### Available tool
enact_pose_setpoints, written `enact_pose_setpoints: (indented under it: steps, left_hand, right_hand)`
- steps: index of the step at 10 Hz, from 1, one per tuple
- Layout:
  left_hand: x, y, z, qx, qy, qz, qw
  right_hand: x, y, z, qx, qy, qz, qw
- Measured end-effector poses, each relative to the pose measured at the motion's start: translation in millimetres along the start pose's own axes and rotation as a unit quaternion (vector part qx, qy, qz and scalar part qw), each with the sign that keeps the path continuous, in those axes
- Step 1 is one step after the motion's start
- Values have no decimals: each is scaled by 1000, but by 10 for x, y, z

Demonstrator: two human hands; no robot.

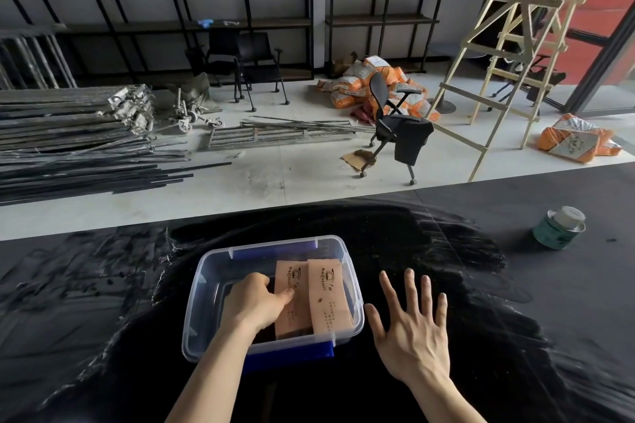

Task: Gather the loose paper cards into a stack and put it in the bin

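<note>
A clear plastic bin with blue latches sits on the black table in front of me. Inside it lie tan paper cards with dark print: one stack on the left and another leaning beside it on the right. My left hand reaches into the bin, its fingers pinching the left stack's near edge. My right hand hovers flat just right of the bin with fingers spread, holding nothing.
A small teal can with a white lid stands on the black table at the far right. Beyond the table's far edge the floor holds metal rods, office chairs, orange sacks and a wooden ladder.
</note>
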State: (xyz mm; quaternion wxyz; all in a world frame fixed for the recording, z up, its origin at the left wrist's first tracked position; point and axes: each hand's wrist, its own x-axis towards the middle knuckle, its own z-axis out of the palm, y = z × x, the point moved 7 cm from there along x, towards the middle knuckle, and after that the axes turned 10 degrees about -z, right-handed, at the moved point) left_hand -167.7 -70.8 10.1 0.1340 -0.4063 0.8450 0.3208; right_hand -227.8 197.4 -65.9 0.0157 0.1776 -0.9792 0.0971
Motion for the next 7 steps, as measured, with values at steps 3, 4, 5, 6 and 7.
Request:
enact_pose_setpoints:
  steps: [3,4,5,6,7]
  left_hand:
    - [51,-27,11,-23,3,-6,1000]
    - [37,-34,25,-40,8,-3,999]
    - [49,-15,88,-37,-1,5,999]
    - [26,14,61,-34,-6,6,999]
    - [40,-4,73,-6,4,3,1000]
  right_hand:
    - [6,4,3,1,-4,-5,1000]
    - [11,-1,7,-1,-8,-7,1000]
    - [13,5,-7,-4,-8,-6,1000]
    - [17,-15,-18,-11,-2,-9,1000]
    - [19,-12,14,-22,-8,-8,1000]
